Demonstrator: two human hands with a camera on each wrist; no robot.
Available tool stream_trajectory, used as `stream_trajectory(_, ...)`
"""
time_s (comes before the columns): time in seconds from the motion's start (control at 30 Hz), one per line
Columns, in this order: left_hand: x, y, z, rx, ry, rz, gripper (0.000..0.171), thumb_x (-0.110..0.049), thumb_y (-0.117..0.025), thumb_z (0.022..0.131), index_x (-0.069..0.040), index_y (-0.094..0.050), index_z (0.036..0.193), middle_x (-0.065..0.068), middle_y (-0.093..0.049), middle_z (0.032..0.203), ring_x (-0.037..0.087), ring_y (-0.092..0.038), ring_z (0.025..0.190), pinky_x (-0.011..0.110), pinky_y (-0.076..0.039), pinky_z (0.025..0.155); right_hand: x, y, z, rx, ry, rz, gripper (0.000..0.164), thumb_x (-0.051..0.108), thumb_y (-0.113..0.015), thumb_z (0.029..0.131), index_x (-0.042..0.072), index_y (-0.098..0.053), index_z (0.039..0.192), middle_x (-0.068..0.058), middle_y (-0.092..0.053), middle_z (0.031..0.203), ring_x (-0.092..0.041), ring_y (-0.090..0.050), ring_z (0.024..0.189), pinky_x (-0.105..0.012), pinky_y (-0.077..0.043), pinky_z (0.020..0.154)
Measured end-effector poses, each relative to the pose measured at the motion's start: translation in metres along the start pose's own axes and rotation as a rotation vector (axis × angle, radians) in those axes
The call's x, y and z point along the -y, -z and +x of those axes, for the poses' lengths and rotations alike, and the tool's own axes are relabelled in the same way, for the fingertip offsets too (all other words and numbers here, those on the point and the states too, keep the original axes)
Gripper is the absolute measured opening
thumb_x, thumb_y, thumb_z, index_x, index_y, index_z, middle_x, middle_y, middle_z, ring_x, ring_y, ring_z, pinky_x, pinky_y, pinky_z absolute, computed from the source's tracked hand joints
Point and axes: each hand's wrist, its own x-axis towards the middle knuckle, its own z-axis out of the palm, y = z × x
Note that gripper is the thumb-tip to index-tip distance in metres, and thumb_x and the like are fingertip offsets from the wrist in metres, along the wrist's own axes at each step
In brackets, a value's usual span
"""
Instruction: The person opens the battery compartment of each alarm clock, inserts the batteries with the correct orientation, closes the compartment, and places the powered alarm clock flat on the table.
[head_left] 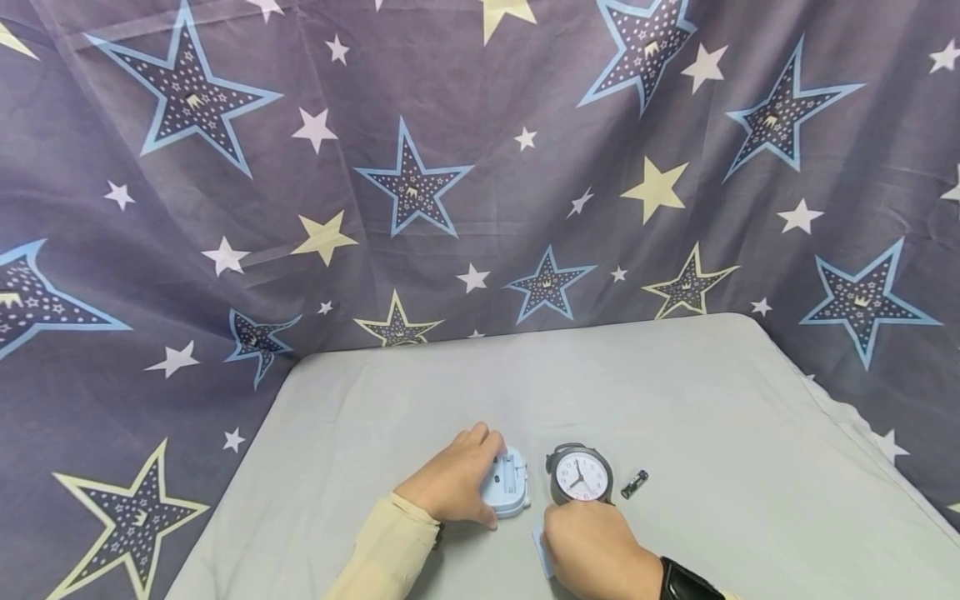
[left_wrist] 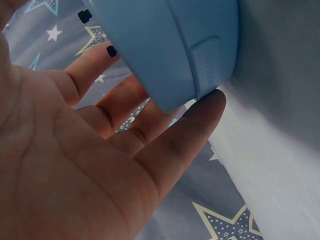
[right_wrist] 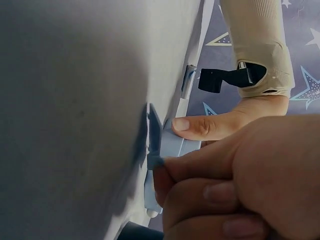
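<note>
My left hand (head_left: 459, 477) holds a light-blue clock (head_left: 512, 483) by its side, thumb at the near edge and fingers at the far edge. The clock lies back side up, showing a battery compartment in which I cannot make out a battery. In the left wrist view, a fingertip touches the blue casing (left_wrist: 150, 45) low down. My right hand (head_left: 592, 546) pinches a thin light-blue battery cover (head_left: 543, 552) between thumb and finger, just above the table. The right wrist view shows that cover (right_wrist: 155, 132) edge-on, with the blue clock behind it.
A dark round alarm clock (head_left: 581, 477) lies face up beyond my right hand. To its right is a small dark battery (head_left: 634, 484). Everything lies on a grey cloth-covered table (head_left: 525, 383), backed by a star-patterned curtain (head_left: 465, 83).
</note>
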Motion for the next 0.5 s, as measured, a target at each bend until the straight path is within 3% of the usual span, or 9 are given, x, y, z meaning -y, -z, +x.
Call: stream_trajectory(0.5, -0.0001, -0.0001, -0.0004, -0.007, -0.007, 0.001, 0.087, -0.033, -0.101, 0.051, -0.016, -0.054, 0.122, -0.008, -0.044, 0.104, 0.012, -0.046, 0.096, 0.027, -0.048, 0.089, -0.0023, -0.0027, -0.0001, -0.012, 0.005, 0.009, 0.018, 0.012, -0.077, 0.072, 0.019, -0.061, 0.067, 0.008, -0.056, 0.057, -0.006, -0.049, 0.052, -0.034, -0.036, 0.041)
